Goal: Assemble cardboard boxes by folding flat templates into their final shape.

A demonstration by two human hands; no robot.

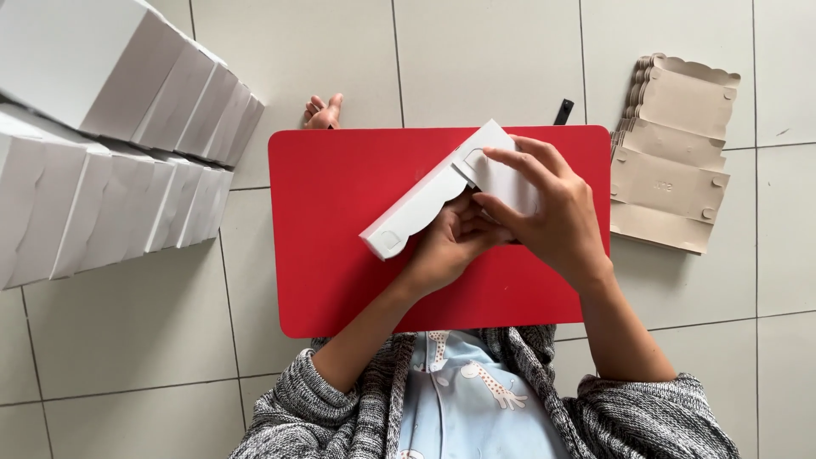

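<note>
A partly folded white cardboard box [421, 206] is held tilted above a red table [340, 221]. My left hand [450, 242] grips it from underneath, its fingers tucked inside the fold. My right hand [544, 204] lies over the box's right end, with the fingers pressing a white flap near the tab. The box's scalloped edge points toward the lower left.
Two rows of finished white boxes [127, 144] stand on the tiled floor at the left. A stack of flat brown box blanks [671, 161] lies at the right. A bare foot [323, 112] shows behind the table, and a small black object [563, 110] lies nearby.
</note>
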